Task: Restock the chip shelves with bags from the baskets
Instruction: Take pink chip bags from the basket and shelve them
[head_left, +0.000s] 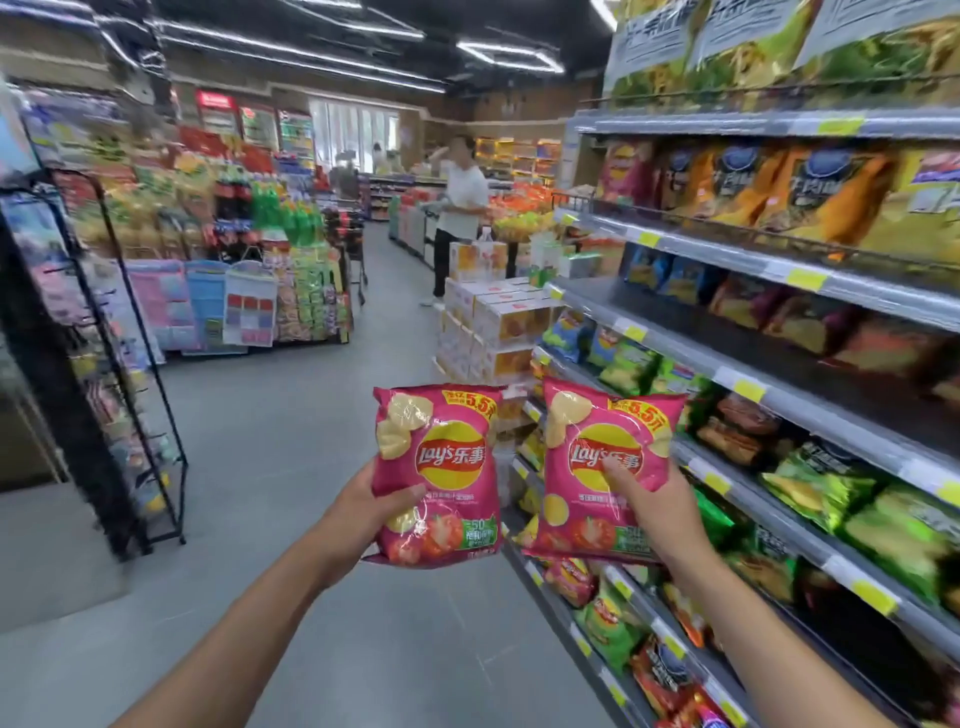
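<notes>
Straight ahead of me, I held two pink chip bags upright and side by side, a narrow gap between them, above the grey floor (291, 441) of a shop aisle. My left hand (363, 506) gripped the left bag (441, 467) at its lower left edge, the thumb pressed across the front and the other fingers hidden behind. My right hand (649, 499) gripped the right bag (587, 499) at its lower right side, the thumb pinching the front just under the yellow and red logo, the other fingers out of sight behind. Neither bag was on a shelf; the right bag hung just in front of the shelves (810, 415) on my right, whose tiers held green, red and orange bags behind yellow price tags. Farther down the aisle stood stacked boxes (493, 322) and, beyond them, a person (462, 208) in a white top. A black wire rack (104, 364) stood on my left.
</notes>
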